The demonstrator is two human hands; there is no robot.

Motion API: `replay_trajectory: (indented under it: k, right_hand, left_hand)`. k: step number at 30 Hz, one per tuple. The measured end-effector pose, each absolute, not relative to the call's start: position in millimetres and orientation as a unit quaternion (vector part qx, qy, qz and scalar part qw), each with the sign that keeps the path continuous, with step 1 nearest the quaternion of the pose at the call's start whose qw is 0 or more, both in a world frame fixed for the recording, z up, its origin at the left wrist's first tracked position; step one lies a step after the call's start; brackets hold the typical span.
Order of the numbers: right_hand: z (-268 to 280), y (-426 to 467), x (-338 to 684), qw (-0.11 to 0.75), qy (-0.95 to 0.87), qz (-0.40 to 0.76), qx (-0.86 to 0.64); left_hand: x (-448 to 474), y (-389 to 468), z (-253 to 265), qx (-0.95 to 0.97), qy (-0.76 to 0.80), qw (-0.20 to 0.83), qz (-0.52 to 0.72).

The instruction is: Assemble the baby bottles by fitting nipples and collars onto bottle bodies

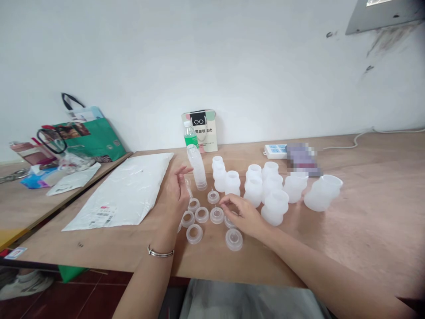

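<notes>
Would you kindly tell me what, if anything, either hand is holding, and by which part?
Nothing is visibly held in the left hand. Whether the right hand, beside a translucent ring, grips anything cannot be told.

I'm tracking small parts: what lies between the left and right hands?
In the head view, translucent rings and pointed caps lie on the table between the left hand and right hand; a translucent stack stands beyond.

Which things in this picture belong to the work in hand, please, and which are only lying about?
Probably the work:
- translucent rings
- caps with raised centres
- wavy white containers
- stacked clear pieces

Probably lying about:
- white mailer
- green bag
- paper bag
- water bottle
- power strip
</notes>
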State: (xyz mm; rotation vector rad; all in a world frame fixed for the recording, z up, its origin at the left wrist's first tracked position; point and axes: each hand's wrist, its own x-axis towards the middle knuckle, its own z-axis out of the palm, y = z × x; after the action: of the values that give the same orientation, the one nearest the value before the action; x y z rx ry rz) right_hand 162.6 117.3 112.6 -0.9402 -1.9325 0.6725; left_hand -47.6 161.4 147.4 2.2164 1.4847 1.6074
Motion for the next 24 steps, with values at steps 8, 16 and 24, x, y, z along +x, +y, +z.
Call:
replay_trajectory:
  k: [8, 16, 24]
  right_hand:
    - [111.2, 117.7, 161.8, 0.446, -0.776, 0.262, -0.360]
    - [113.8, 116.4, 161.9, 0.445, -0.776, 0.260, -0.363]
    - [114.1, 115.9, 161.5, 0.445, -0.778, 0.255, -0.363]
  left_hand:
    - [-36.0, 159.2, 144.3, 0.720, 0.433, 0.045, 0.541]
    - [-35.8, 153.3, 152.4, 0.789, 0.429, 0.075, 0.434]
    - [-31.1, 160.5, 139.6, 0.899, 0.393, 0.128, 0.147]
